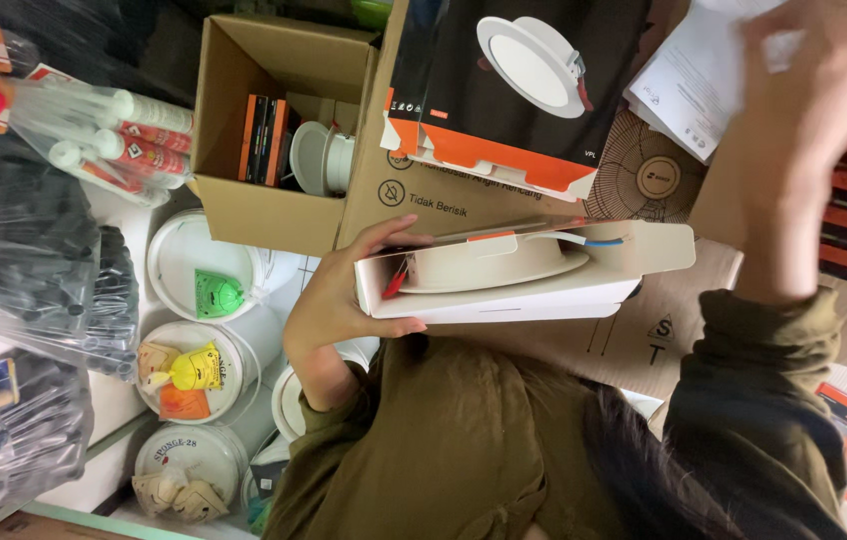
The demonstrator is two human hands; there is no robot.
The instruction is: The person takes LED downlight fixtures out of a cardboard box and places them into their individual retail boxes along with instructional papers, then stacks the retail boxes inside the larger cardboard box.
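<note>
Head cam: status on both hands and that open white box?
Left hand grips open white box by its end, round light fixture inside. Right hand raised, blurred, holding nothing visible. Nothing blocking.

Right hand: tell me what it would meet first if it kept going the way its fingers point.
The right hand, blurred, points its fingers toward the white printed paper sheet beside it; that looks first in line, though depth is unclear.

This looks like a hardware or electrical supply shop's stock area. Left of the left hand (329, 305) stand white lidded tubs (199, 275) and bagged sealant tubes (104, 130). Just above that hand an open cardboard box (274, 120) holds round white light fittings, and between the hands leans a retail carton (519, 90) picturing a recessed lamp. Goods crowd every side.
</note>
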